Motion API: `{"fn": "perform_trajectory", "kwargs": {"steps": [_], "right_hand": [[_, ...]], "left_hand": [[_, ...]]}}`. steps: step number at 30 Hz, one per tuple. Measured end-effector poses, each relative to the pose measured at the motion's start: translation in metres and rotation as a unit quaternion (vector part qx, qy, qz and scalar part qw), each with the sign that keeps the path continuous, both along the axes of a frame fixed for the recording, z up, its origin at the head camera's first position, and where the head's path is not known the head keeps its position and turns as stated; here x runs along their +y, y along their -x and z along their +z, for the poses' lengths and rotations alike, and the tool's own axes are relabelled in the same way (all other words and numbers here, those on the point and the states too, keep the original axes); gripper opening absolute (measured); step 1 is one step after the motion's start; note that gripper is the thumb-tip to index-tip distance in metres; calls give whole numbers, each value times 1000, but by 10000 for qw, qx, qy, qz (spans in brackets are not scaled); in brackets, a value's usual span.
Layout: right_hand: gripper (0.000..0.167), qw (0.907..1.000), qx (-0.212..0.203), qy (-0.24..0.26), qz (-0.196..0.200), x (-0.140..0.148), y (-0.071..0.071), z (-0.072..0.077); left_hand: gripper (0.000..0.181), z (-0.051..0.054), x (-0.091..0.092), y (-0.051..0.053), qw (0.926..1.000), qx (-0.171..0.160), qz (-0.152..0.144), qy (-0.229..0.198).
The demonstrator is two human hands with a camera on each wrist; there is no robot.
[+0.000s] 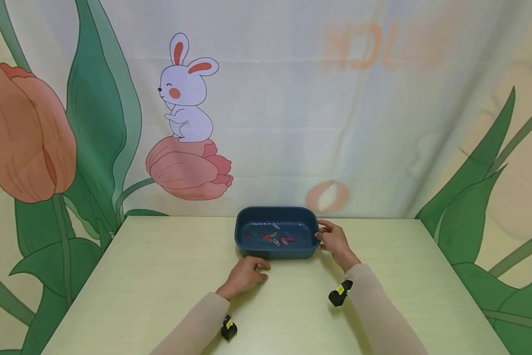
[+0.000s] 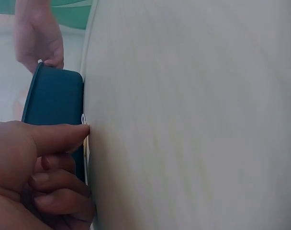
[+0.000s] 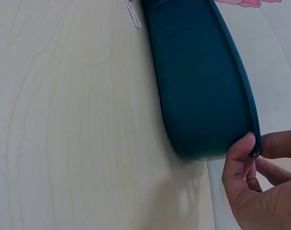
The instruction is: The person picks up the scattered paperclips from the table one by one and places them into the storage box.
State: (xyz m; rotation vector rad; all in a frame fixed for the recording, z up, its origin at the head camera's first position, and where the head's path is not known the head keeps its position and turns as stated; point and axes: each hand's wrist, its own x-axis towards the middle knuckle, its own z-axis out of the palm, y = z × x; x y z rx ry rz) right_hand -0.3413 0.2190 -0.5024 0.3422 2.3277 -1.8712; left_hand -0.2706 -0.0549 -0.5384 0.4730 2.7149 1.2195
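Observation:
A dark blue plastic basin (image 1: 277, 254) stands at the back of the table with several coloured paper clips (image 1: 270, 238) on its floor. At its right end my right hand (image 1: 335, 241) pinches the rim between thumb and fingers, as the right wrist view (image 3: 265, 177) also shows. My left hand (image 1: 245, 275) is low over the table before the basin, thumb and forefinger apart. By its thumb (image 2: 64, 136), a white paper clip (image 2: 83, 119) and something yellowish lie on the table. The right wrist view shows a white paper clip (image 3: 133, 14) beside the basin too.
The pale wood-grain table (image 1: 159, 286) ends just behind the basin. A printed curtain (image 1: 270, 123) with a rabbit and tulips hangs behind it and along both sides. A small black camera (image 1: 340, 293) sits on each wrist.

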Motion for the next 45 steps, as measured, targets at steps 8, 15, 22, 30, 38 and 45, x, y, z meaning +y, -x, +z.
{"fn": "perform_trajectory", "kwargs": {"steps": [8, 15, 22, 30, 38, 45], "right_hand": [[49, 10000, 35, 1, -7, 0, 1, 0], [49, 10000, 37, 16, -21, 0, 1, 0], [50, 10000, 10, -15, 7, 0, 0, 0], [50, 10000, 27, 3, -13, 0, 1, -3], [49, 10000, 73, -7, -1, -1, 0, 0], [50, 10000, 36, 8, -2, -1, 2, -1]], "left_hand": [[4, 3, 3, -3, 9994, 38, 134, 306], [4, 3, 3, -4, 9993, 65, 163, 343], [4, 2, 1, -5, 9996, 116, 231, 99], [5, 7, -1, -10, 9993, 264, 257, -84], [4, 25, 1, -14, 9992, 234, 163, -265], [5, 40, 5, -13, 9988, 368, 82, -308]]}}
